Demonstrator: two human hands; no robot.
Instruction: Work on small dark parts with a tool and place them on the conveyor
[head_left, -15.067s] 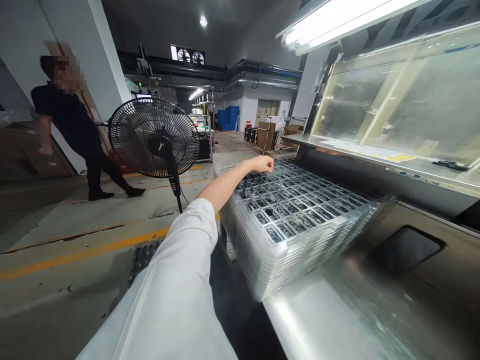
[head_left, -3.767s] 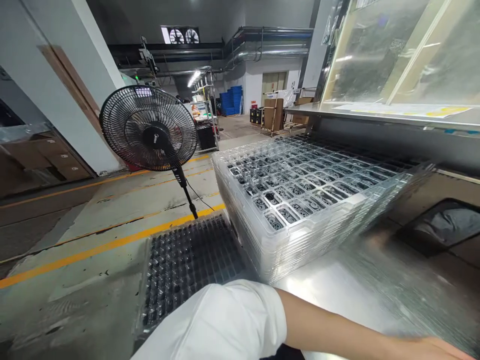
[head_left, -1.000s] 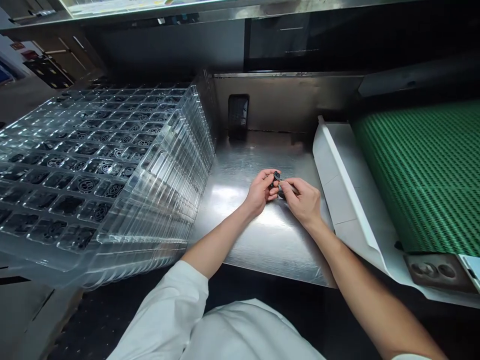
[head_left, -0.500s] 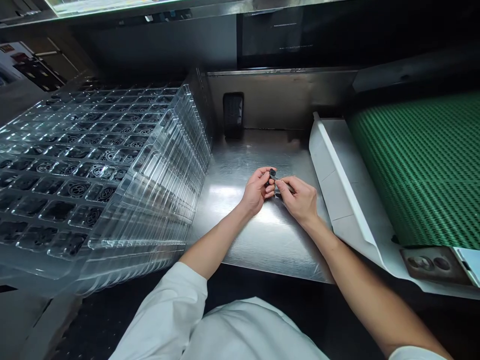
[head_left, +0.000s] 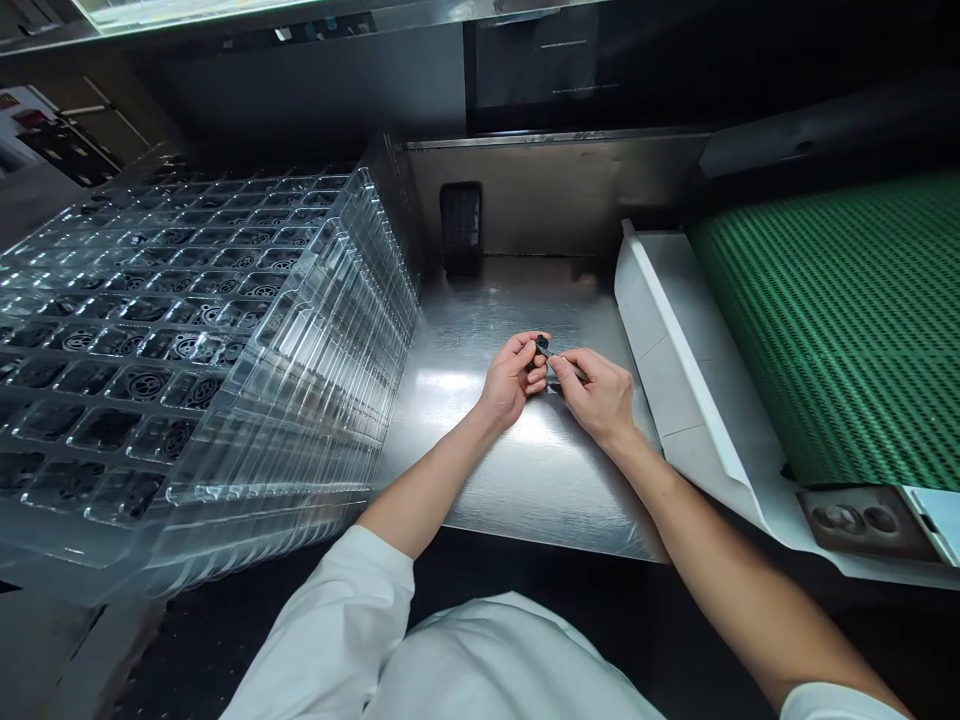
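Note:
Over the middle of a shiny metal worktop [head_left: 480, 480], my left hand [head_left: 510, 380] is closed around a small black round part [head_left: 541, 343], held between thumb and fingers. My right hand [head_left: 596, 395] pinches a thin dark tool [head_left: 577, 371], perhaps a knife or blade. Its tip touches the edge of the black part or lies right beside it. My fingers cover much of both things, so the exact kind of each is hard to make out.
At left stands a tall stack of clear plastic trays [head_left: 300, 390] with dark round parts in their pockets. On the right, a white trough [head_left: 675, 380] borders a green conveyor belt [head_left: 840, 330]. A black-rimmed opening [head_left: 460, 225] sits in the metal back wall [head_left: 562, 200].
The view has shifted slightly. Both hands stay in almost the same place, and the black part appears turned a little in my left fingers.

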